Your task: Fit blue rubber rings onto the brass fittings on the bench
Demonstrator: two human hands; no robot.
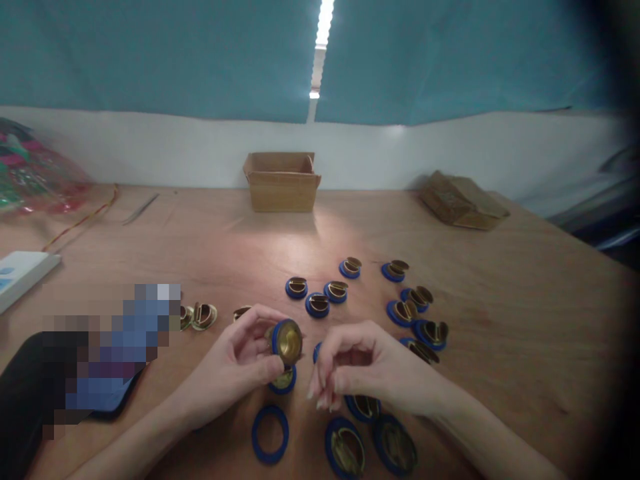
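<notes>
My left hand (250,357) is closed around a round brass-coloured piece with a blue ring (287,342), tilted so its shiny hollow face shows. Just under it on the table lies another blue-ringed piece (283,380), partly covered. A loose blue ring (270,435) rests nearer to me. To the right, my right hand (357,363) is curled, its thumb and fingers drawn together; whether anything sits between them is hidden. Beneath and beside that hand are blue-ringed pieces with brass-coloured half-round flaps (345,448), some partly covered by it.
Several blue-ringed pieces (317,305) stand beyond my hands and to the right. Brass-coloured pieces without blue rings (203,316) lie left. A cardboard box (283,192) stands at the back, a crumpled brown package (463,201) back right. A pixelated patch (117,360) covers objects left.
</notes>
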